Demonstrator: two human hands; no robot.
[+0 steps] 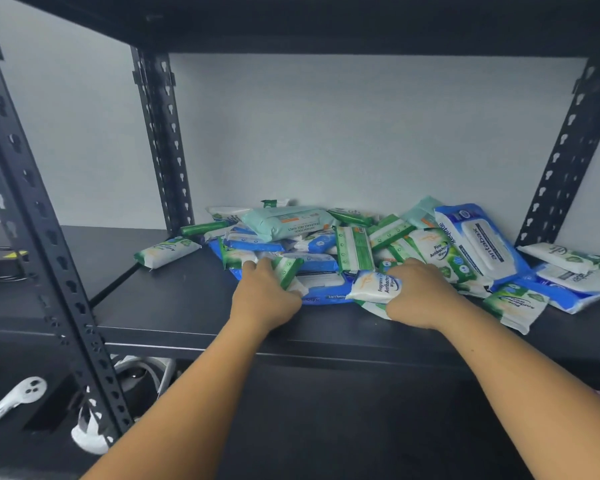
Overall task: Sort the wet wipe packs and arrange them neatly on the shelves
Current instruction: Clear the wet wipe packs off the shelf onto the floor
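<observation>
On the shelf, my left hand grips a green pack, my right hand a white fragrance-free pack; sorting looks barely begun, so lift both clear next.

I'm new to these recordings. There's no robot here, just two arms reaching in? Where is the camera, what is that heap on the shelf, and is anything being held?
There is no machine: a person works with bare hands. The single picture comes from a camera worn on their head, looking forward and down, so the arms enter from the bottom. The left hand grips a small green pack at the front of the heap. The right hand grips a white pack with blue lettering. The heap is unsorted wet wipe packs on a black metal shelf: small green-and-white ones, blue ones, a big blue pack on the right and a mint pack on top at the back. One lone pack lies apart to the left. Lower left lies a white controller.
</observation>
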